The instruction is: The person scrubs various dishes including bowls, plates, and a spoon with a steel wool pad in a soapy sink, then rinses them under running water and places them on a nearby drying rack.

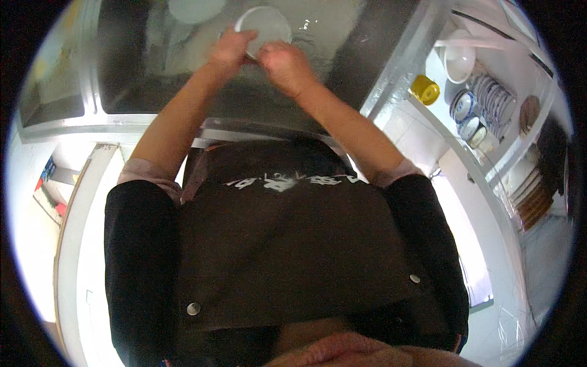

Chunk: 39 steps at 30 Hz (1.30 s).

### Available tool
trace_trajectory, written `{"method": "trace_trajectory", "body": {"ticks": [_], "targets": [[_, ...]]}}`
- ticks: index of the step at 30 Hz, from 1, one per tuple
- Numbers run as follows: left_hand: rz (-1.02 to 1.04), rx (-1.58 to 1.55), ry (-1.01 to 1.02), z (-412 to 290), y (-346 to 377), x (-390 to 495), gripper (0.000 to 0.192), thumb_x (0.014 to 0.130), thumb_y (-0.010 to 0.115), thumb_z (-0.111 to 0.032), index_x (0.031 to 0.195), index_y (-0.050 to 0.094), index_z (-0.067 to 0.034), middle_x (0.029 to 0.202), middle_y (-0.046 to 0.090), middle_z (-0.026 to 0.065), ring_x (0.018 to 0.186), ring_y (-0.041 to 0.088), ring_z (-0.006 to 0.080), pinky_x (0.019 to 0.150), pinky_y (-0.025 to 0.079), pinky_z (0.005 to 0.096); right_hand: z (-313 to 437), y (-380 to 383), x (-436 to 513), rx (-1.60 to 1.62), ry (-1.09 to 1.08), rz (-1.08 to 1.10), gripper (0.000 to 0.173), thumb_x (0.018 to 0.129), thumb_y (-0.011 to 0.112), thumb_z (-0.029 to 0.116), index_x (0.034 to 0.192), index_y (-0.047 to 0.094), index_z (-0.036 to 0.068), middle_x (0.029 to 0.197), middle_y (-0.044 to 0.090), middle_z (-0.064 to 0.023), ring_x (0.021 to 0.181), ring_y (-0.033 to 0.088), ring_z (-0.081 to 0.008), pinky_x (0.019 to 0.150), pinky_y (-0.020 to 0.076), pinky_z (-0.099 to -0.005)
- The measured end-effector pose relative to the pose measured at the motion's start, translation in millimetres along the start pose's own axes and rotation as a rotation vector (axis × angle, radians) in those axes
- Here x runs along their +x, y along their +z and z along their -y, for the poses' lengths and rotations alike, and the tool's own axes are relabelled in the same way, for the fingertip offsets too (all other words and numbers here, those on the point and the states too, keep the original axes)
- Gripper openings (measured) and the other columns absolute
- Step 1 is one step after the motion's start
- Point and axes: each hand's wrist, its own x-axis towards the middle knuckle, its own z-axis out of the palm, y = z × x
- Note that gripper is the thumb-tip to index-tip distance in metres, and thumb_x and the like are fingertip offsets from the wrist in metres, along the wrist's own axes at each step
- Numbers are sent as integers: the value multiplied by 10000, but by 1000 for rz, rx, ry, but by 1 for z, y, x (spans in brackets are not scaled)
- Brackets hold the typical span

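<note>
A round white dish (267, 23) is over the water in a stainless steel sink (220, 122), at the top of the view. On its left edge my left hand (234, 46) grips the rim, with the thumb reaching over the inside. My right hand (284, 62) is at the near rim with its fingers curled; whether it holds a cloth or anything else is hidden. Another pale round shape (195, 8), blurred, lies in the sink farther left, cut by the picture's edge.
A second basin (55, 103) adjoins on the left. At the right, shelving holds a white bowl (460, 62), a yellow container (425, 90), a row of blue-and-white dishes (495, 98) and stacked brown round items (532, 197). The sink's metal front edge lies close to my apron (293, 247).
</note>
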Motion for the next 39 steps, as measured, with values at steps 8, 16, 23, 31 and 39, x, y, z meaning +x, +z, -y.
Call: {"method": "trace_trajectory", "body": {"ticks": [8, 16, 23, 31, 39], "targets": [[59, -25, 125, -6, -8, -4, 448, 883, 549, -316, 1136, 595, 52, 1029, 656, 208, 887, 675, 325, 708, 565, 446, 0, 6, 7, -76, -25, 59, 188, 835, 591, 166, 989, 661, 87, 963, 637, -119, 968, 614, -297, 827, 523, -409], [40, 35, -193, -29, -8, -11, 363, 911, 528, -264, 1120, 621, 18, 997, 671, 211, 950, 664, 321, 797, 538, 425, 8, -11, 17, -23, -134, -93, 195, 802, 595, 140, 977, 654, 78, 982, 627, -155, 963, 612, -319, 864, 508, -410], [-54, -10, -52, -28, -9, -16, 329, 928, 534, -263, 1128, 601, -11, 1005, 659, 165, 915, 659, 294, 771, 546, 428, 10, 8, 15, 546, 20, -34, 129, 875, 527, 113, 937, 620, 48, 947, 622, -138, 941, 621, -331, 842, 507, -434], [203, -399, -308, -17, -13, -11, 337, 945, 545, -302, 1151, 580, -37, 1035, 644, 122, 906, 651, 272, 754, 559, 441, 11, 0, 24, 109, -82, 165, 169, 834, 591, 105, 989, 612, 42, 1010, 608, -167, 1029, 598, -348, 877, 493, -469], [419, 1303, 464, -6, -29, 4, 347, 862, 538, -136, 1165, 599, 20, 1006, 684, 176, 935, 665, 270, 879, 518, 397, 4, 6, 7, -92, -73, 276, 175, 782, 619, 86, 945, 677, 59, 970, 634, -146, 983, 616, -348, 871, 505, -477]]}}
